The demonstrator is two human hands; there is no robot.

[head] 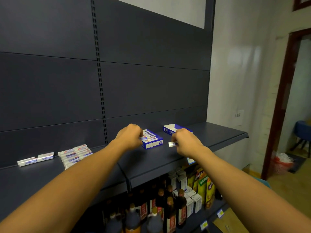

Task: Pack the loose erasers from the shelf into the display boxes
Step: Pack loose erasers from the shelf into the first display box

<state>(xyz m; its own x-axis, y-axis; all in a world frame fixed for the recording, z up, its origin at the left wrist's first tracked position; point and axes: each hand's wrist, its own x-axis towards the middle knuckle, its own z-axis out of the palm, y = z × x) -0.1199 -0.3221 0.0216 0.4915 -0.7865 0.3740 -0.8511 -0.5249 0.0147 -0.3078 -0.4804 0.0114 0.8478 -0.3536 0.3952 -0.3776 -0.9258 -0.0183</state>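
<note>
A blue and white display box (154,143) with several erasers in it sits on the dark shelf (117,167). My left hand (131,136) is at its left edge and pinches an eraser (143,138) over the box. To the right, my right hand (186,142) pinches a white eraser (171,144) just above the shelf. A second display box (173,128) stands behind my right hand, partly hidden. Loose erasers lie at the left: a stacked pile (74,155) and two single ones (36,159).
The shelf's back panel is dark grey. Below the shelf stand dark bottles (170,211), white cartons (193,199) and yellow packets (204,187). A doorway (289,101) opens at the right, with a blue chair (303,133) beyond it.
</note>
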